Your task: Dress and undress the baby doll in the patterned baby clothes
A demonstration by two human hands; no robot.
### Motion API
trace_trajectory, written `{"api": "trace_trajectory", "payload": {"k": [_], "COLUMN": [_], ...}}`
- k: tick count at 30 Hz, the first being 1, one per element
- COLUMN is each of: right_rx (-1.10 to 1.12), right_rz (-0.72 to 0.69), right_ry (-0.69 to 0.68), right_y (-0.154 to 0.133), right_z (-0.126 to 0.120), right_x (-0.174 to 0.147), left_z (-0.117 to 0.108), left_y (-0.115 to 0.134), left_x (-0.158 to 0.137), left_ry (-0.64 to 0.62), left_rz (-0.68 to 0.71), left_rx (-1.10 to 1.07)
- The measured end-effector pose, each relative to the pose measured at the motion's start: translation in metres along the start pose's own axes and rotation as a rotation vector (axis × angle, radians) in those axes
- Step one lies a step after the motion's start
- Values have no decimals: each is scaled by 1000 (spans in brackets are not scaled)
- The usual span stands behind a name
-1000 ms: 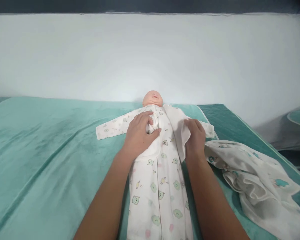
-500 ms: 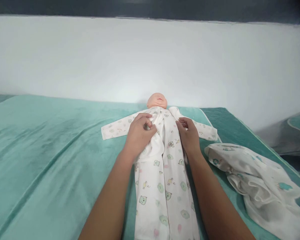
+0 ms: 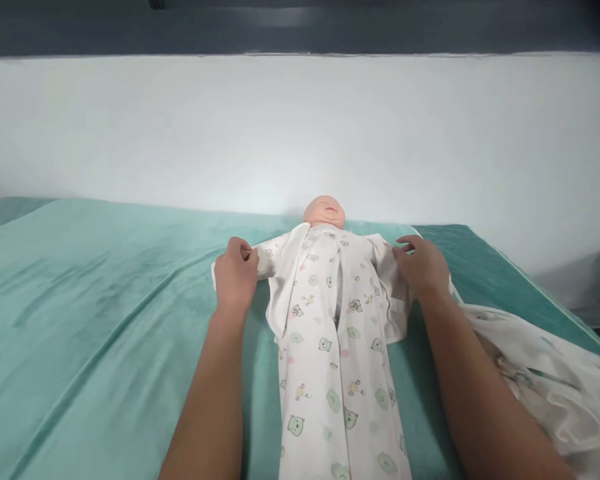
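A baby doll (image 3: pixel 325 212) lies on its back, head at the far end, in a white footless-looking romper (image 3: pixel 325 353) printed with green bears; the lower end runs out of view. Over it a white baby jacket (image 3: pixel 283 293) lies open, with its front panels folded out to both sides. My left hand (image 3: pixel 236 277) is closed in a pinch on the jacket's left-side sleeve, whose cuff shows behind it. Across the doll, my right hand (image 3: pixel 423 270) pinches the jacket at the other sleeve; its fingertips partly cover the cloth.
A green plush cover (image 3: pixel 105 320) spreads under everything. Crumpled white baby clothes (image 3: pixel 555 373) lie at the right, partly behind my right forearm. A white wall (image 3: pixel 180 133) stands behind the doll's head.
Both hands have moved outward from the doll's chest to the sleeves. The jacket's front panels have opened sideways, uncovering more of the romper. The view has shifted slightly.
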State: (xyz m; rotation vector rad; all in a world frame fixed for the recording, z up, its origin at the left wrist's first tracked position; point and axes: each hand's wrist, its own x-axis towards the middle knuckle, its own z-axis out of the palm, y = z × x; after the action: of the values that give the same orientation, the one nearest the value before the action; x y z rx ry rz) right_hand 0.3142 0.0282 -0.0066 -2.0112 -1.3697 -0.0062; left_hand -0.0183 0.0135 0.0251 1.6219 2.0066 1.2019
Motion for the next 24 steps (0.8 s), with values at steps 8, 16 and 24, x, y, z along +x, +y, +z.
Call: {"api": "trace_trajectory", "payload": {"k": [8,16,24], "right_rx": [320,190,118], "right_rz": [-430,-426,-292], "right_ry": [-148,-152,-132], "right_y": [-36,-21,2], "right_z": [21,29,33], "right_x": [-23,-17,-6], "left_z": [18,19,7], "left_y": [37,21,-6], "left_x": [-18,-2,9], "left_ry": [-370,-293,-65], "left_rz": [34,99,-9], "left_rx": [-238,33,471]}}
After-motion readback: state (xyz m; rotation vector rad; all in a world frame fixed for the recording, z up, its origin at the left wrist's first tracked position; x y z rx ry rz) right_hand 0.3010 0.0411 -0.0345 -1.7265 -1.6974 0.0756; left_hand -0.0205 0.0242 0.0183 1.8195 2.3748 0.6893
